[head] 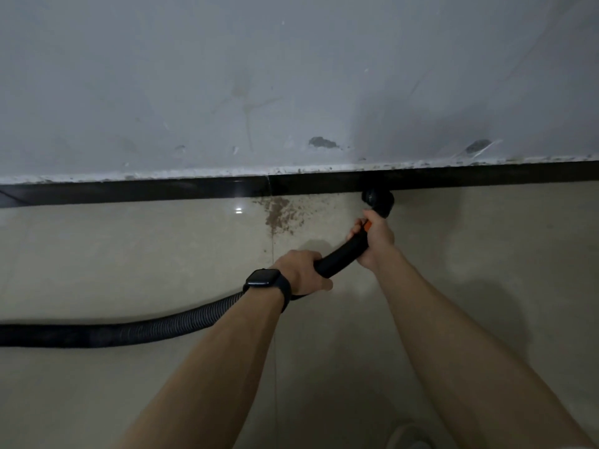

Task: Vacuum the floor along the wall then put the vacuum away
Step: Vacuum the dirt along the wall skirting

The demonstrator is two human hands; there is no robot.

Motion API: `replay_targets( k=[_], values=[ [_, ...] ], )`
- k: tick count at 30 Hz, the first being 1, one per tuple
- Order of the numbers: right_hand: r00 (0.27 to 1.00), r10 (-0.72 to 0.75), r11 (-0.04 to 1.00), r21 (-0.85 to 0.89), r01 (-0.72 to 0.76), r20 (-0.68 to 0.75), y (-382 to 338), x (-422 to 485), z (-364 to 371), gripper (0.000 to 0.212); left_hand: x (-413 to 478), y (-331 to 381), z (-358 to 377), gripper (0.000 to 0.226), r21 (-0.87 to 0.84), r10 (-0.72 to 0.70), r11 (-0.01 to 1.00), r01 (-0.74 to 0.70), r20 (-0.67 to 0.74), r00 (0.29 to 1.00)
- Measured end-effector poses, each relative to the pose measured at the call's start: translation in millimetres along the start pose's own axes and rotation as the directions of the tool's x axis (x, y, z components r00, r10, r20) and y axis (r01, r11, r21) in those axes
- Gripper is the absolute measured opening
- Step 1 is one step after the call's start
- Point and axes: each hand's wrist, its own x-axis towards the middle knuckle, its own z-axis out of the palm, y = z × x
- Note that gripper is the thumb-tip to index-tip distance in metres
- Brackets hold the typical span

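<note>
A black vacuum hose point(136, 328) runs in from the left edge and curves up into a smooth black handle tube point(343, 254) with an orange part. The round black nozzle point(377, 199) presses on the beige tiled floor against the black skirting point(162, 191). My left hand point(303, 272), with a black watch on the wrist, grips the tube's lower end. My right hand point(376, 239) grips the tube just behind the nozzle. A patch of brown dust point(278, 212) lies on the floor left of the nozzle, by the skirting.
A scuffed grey-white wall point(291, 85) with chipped spots rises above the skirting. Beige floor tiles point(129, 260) stretch left and right. A pale rounded object point(408, 437) shows at the bottom edge.
</note>
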Motion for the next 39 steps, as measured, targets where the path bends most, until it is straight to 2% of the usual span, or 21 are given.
replay_targets(
  k=[9, 16, 22, 26, 31, 35, 39],
  values=[
    [0.999, -0.001, 0.999, 0.053, 0.003, -0.037, 17.9, 3.3, 17.7, 0.016, 6.2, -26.9, -7.1, 0.027, 0.008, -0.028, 1.0, 0.028, 0.011, 1.0],
    [1.0, 0.027, 1.0, -0.002, -0.027, -0.005, 54.4, -12.4, 47.1, 0.018, -16.8, -64.7, -19.9, 0.028, 0.014, -0.091, 0.996, 0.09, 0.038, 0.995],
    [0.999, 0.043, 0.999, -0.02, -0.043, 0.009, 71.1, -25.2, 71.7, 0.028, -36.4, -91.5, -31.6, 0.025, -0.028, -0.089, 0.996, 0.089, -0.011, 0.996],
    [0.999, 0.004, 0.996, -0.088, -0.009, -0.051, 74.0, -29.4, 73.2, 0.03, -41.2, -92.5, -28.3, 0.026, -0.076, -0.077, 0.994, 0.077, 0.005, 0.997],
    [0.981, -0.045, 0.998, -0.048, 0.037, -0.187, 69.7, -40.0, 32.4, 0.023, -39.8, -69.8, -13.5, 0.033, -0.047, -0.047, 0.997, 0.054, 0.136, 0.99],
    [0.955, -0.043, 0.999, -0.03, 0.036, -0.292, 80.9, -60.6, -14.0, 0.021, -44.8, -50.4, 9.2, 0.039, 0.074, -0.064, 0.996, 0.041, 0.348, 0.935],
    [0.945, -0.055, 0.998, 0.023, 0.066, -0.322, 100.0, -74.9, -30.3, 0.016, -52.4, -55.6, 21.0, 0.044, 0.122, -0.093, 0.992, 0.043, 0.443, 0.892]
  ],
)
